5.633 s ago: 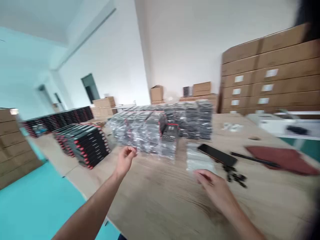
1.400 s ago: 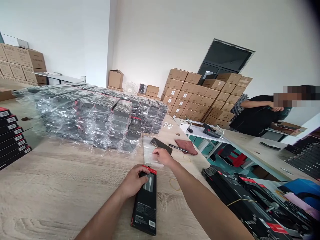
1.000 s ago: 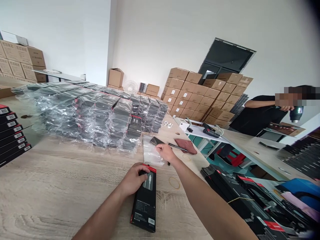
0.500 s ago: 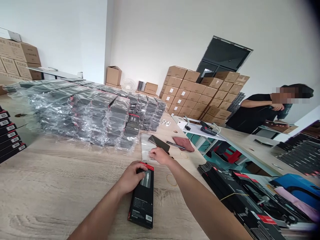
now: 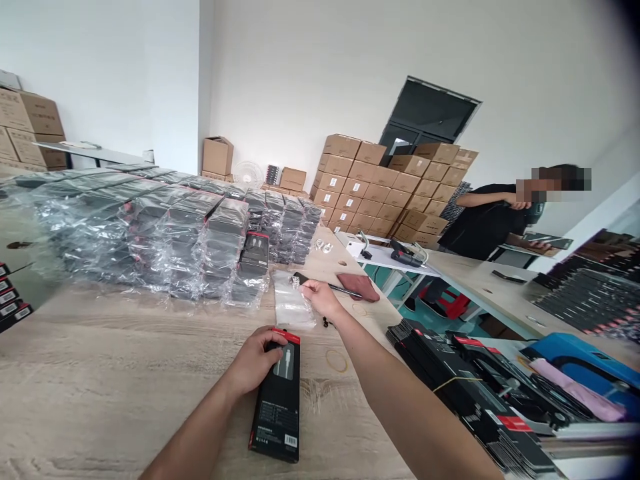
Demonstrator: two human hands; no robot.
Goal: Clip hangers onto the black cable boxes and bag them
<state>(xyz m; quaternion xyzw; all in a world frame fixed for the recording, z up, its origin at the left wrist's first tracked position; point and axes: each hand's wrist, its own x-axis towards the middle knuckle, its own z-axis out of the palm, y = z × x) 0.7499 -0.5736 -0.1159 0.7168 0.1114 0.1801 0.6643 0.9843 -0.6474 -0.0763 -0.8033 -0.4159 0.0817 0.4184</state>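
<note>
My left hand (image 5: pixel 255 363) grips a black retail box (image 5: pixel 277 417) with a red top edge, and a white cable shows through its window. The box lies on the pale wood table (image 5: pixel 125 373). My right hand (image 5: pixel 320 298) reaches ahead, its fingertips touching the upper corner of a transparent plastic bag (image 5: pixel 293 303). Only a corner of a black phone (image 5: pixel 300 277) shows by those fingers. A black pen (image 5: pixel 345 289) and a reddish-brown cloth (image 5: pixel 356 287) lie just beyond. Small black bits (image 5: pixel 326 322) sit below my right wrist.
Plastic-wrapped stacks of black packs (image 5: pixel 175 240) fill the table's far side. Black boxes (image 5: pixel 465 380) and a blue case (image 5: pixel 570 360) lie at lower right. A rubber band (image 5: pixel 337 361) lies on the table. A co-worker (image 5: pixel 485 223) stands beyond by stacked cartons (image 5: pixel 380 187).
The whole view has drifted left. My right hand now sits at the bag's upper corner, and less of the phone shows. My left hand still grips the box.
</note>
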